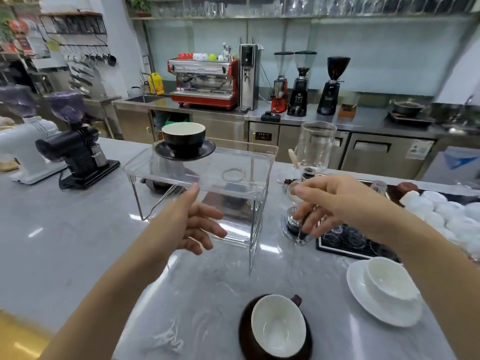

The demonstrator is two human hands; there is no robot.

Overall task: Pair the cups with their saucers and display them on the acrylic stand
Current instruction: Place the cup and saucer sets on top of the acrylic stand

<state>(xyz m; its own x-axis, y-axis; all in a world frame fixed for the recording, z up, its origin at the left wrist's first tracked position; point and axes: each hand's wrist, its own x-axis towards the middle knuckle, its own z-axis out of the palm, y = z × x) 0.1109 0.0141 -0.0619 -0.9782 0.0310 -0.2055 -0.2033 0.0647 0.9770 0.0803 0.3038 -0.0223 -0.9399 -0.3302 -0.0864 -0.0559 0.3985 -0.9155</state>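
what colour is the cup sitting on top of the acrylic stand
Black outside, cream-white inside; the cup sits on a black saucer. Head view, the only one.

Bright, even indoor light, soft overall.
Overhead glare streaks my desk [78, 242]; edges bend and smear, and my hands look slightly blurred.

Black cup [183, 137], saucer [185, 151] atop stand [200, 175]

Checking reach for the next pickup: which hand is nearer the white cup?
Right. The right hand hovers open over the counter behind the white cup, on its side. The left hand is across the counter, in front of the acrylic stand.
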